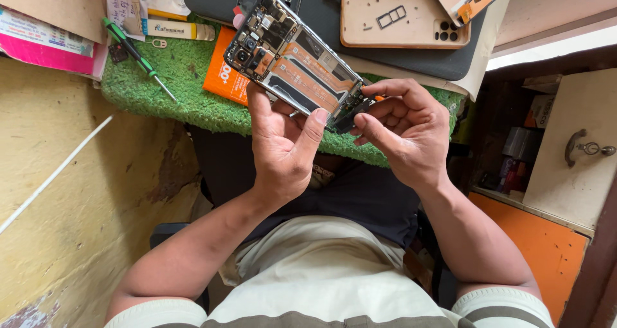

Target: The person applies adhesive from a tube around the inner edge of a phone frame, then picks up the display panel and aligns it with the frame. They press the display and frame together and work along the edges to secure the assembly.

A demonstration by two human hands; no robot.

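Observation:
My left hand [283,145] holds an opened phone [292,61] with its back cover off, so the circuit boards, camera modules and orange-brown battery area show. The thumb presses on the phone's lower edge. My right hand [405,132] pinches the phone's bottom end, fingertips on a small dark part [350,113] there. The phone is tilted above a green fuzzy mat [186,87].
A green-handled screwdriver [138,58] lies on the mat at the left. An orange packet [225,77] sits under the phone. A peach phone back cover [398,16] with small screws rests on a dark tray [443,61]. A cabinet drawer [572,148] stands at the right.

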